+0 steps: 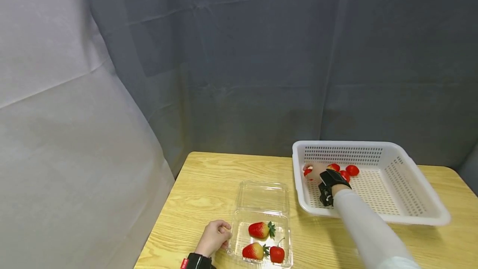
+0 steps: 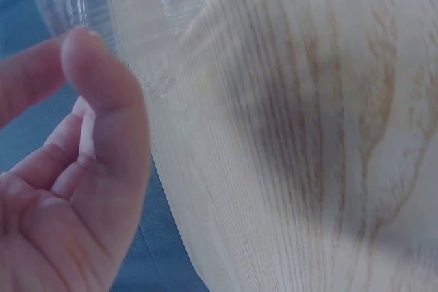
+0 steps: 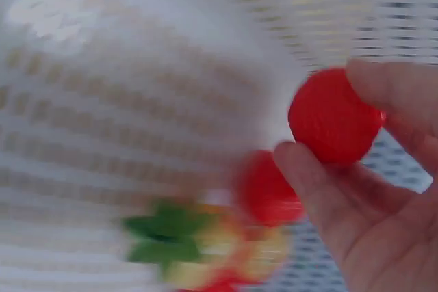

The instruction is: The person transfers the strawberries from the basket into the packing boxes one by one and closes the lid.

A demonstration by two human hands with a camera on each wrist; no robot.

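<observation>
In the white basket, at its left side, my right hand pinches a red round fruit between thumb and fingers. A strawberry with green leaves and another red fruit lie beneath it, blurred in the right wrist view. My left hand is beside the left edge of a clear plastic container, its fingers loosely bent. Its fingertips are close to the rim; contact is unclear. Inside the container lie two strawberries and a red cherry with a stem.
The container's lid lies folded back toward the far side. More red fruits lie in the basket near my right wrist. The wooden table meets a dark grey curtain behind and a light cloth at left.
</observation>
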